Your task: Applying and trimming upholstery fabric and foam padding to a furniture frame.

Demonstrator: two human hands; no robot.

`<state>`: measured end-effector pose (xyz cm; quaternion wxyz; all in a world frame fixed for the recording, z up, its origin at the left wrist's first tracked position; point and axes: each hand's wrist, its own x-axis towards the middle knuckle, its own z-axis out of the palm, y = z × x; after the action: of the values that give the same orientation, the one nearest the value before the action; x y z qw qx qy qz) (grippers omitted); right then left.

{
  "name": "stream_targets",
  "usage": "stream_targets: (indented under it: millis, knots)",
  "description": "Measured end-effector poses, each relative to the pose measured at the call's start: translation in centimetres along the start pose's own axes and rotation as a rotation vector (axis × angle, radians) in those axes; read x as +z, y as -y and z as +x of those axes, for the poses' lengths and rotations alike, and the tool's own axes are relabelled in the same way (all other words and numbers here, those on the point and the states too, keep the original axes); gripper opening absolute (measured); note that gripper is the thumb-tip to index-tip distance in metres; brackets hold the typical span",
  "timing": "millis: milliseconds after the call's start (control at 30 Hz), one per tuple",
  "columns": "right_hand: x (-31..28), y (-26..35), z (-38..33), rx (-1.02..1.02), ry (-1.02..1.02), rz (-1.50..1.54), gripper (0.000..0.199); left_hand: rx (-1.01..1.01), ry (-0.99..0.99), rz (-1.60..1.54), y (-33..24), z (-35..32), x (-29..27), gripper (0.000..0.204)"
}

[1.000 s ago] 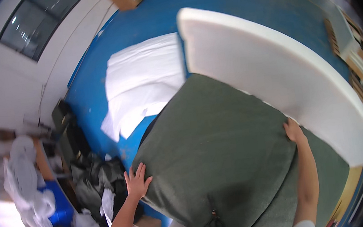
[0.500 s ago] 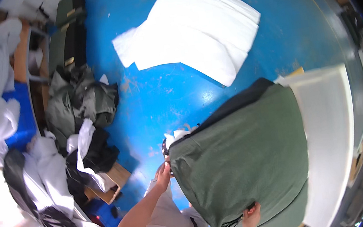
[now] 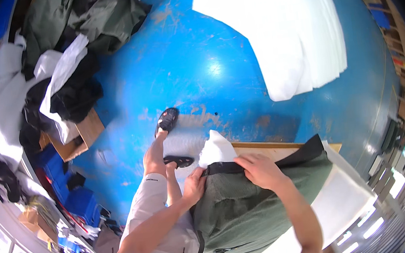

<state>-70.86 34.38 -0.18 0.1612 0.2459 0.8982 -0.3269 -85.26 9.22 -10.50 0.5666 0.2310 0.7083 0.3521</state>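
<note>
A dark green fabric cover with a black edge band lies in front of me, its near part hanging beside my legs. My left hand is closed on the left corner of this band. Further right, my right hand has its fingers bent over the same band, the thumb hidden. Between and beyond the hands, soft white material sticks up at the cover's edge. A white sheet or slab shows beneath the cover on the right. Near the bottom, a black cord lies on the green fabric.
A wood-edged board or tabletop lies under the cover. Layered white sheets lie on the blue floor ahead. To the left are piled green fabric, a cardboard box and blue bins. Shelves line the far right.
My right hand has left the cord on the cover and gone to the black edge band, near my left hand. The cover's edge has turned, and the view has shifted toward my feet.
</note>
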Motion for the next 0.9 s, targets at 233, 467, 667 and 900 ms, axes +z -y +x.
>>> stream_targets:
  millis: [233,467,667,900]
  knots:
    - [9.9,-6.4,6.6,0.131,0.336,0.295,0.02,-0.321,0.009,-0.149,1.1,5.9,1.6,0.027]
    - [17.3,-12.3,7.1,0.106,0.378,0.077,0.012,-0.825,0.086,-0.669,5.8,13.7,1.9,0.035]
    - [18.3,-13.1,6.5,0.156,0.353,-0.003,0.011,-0.728,0.011,-0.305,8.2,17.6,4.8,0.048]
    - [17.7,-11.8,7.3,0.189,0.385,0.003,0.016,-0.822,0.102,-0.029,6.7,19.1,5.1,0.071]
